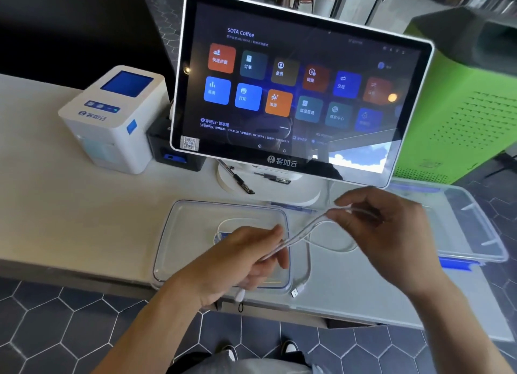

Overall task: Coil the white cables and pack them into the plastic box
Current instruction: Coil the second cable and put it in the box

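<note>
At nine o'clock from your hands stands the white label printer, well clear of the work. Moving right, the plastic box sits just in front of you on the counter, and inside it a white cable already coiled lies on the floor of the box, partly behind your left hand.

Your left hand hovers over the box with its fingers curled round a bundle of strands of the second white cable; one plug end hangs below that hand at six o'clock. The strands run up toward two o'clock to your right hand, which pinches the far end of the loop between thumb and fingertips. A slack length droops onto the counter between the hands, and the USB plug lies loose at the counter's front edge.

This cable looks light, thin and limp, so it will likely spring out of a loop if you ease off. Its jacket seems smooth and may slide through a light pinch. Hold the gathered strands, not the plugs, and avoid sharp bends at the connectors.

At three o'clock the box lid rests upturned, beneath the touchscreen terminal.
</note>
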